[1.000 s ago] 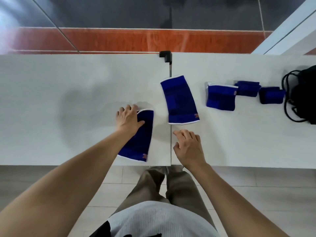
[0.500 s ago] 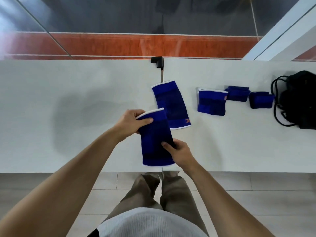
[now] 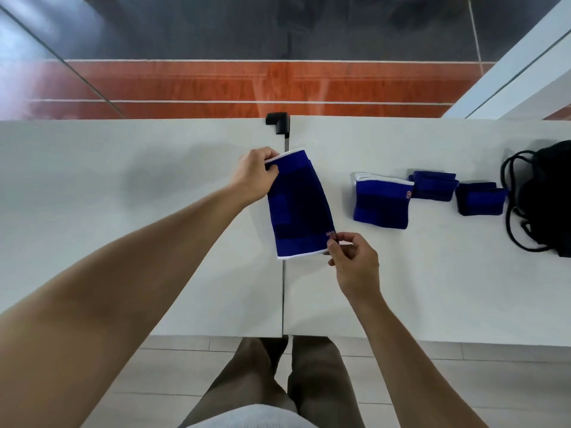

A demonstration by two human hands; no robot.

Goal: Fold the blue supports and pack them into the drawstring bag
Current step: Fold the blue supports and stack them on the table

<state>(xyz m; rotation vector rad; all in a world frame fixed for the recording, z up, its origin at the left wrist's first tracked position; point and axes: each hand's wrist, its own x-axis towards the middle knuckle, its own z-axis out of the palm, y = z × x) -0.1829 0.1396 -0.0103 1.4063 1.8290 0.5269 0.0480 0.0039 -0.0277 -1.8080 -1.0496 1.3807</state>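
Blue support pinched between both hands' fingers.

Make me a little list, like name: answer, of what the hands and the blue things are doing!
left hand: pinches the far white-edged end of the long blue support
right hand: pinches its near corner by the small tag
folded supports: three in a row, big, middle, small
drawstring bag: black, at the right, nothing seen going in
table: white, seam down the middle

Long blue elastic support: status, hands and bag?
Left hand pinches long blue elastic support at far end, right hand at near corner. Unfolded. Black drawstring bag far right, clear path.
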